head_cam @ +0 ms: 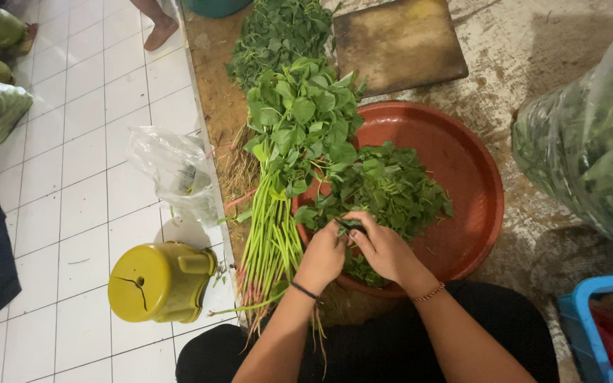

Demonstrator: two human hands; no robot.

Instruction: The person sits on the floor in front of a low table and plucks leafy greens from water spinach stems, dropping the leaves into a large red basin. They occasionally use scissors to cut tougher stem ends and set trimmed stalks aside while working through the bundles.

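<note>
Inspecting from my remote station, largest item first: the red round basin (462, 177) lies directly ahead of both hands, its near rim beneath them. Inside it, touching the fingertips, sits a heap of plucked green leaves (384, 188). To the left of the hands lies a long bundle of leafy stalks (278, 213), leaf heads away from me, pale stems running back past the left wrist. Farther ahead are a second leaf pile (278, 32) and a worn wooden board (399, 42). Well off to the left, on the white tiled floor, stands a yellow lidded container (157, 280).

My left hand (323, 255) and right hand (384, 248) are together over the near rim, fingers pinched on one small sprig (349, 225) between them.

Judgement: the step in hand is stripping leaves from a stem into the basin. The next move calls for the fingers to part, drop the leaves onto the heap, and a reach left for a fresh stalk.
</note>
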